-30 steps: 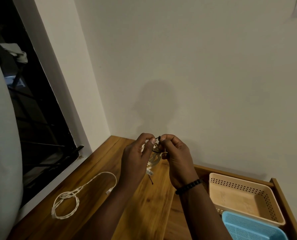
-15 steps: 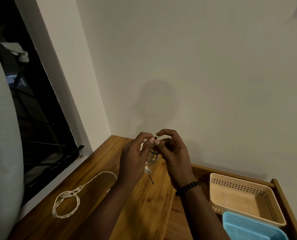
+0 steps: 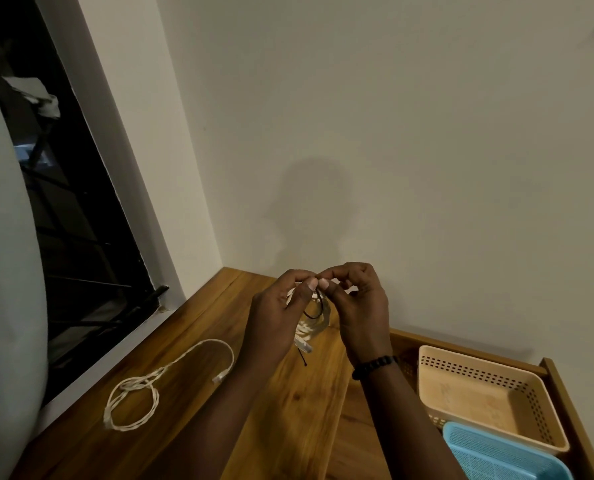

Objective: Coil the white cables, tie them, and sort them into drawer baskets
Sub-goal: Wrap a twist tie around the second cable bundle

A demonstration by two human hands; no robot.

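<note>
On the wooden top (image 3: 191, 341), two white cables (image 3: 139, 393), two baskets (image 3: 489, 393)

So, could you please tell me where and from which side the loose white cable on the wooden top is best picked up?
Take the loose white cable at its bunched loops, near the crossing, coming straight down from above. It lies flat on the wooden top, so a top pinch gathers several strands; the single tail would only drag.

Two bare forearms, no sleeves

A black beaded bracelet (image 3: 375, 366) circles the wrist just below the right hand (image 3: 359, 306); the left hand (image 3: 275, 320) wears nothing.
</note>
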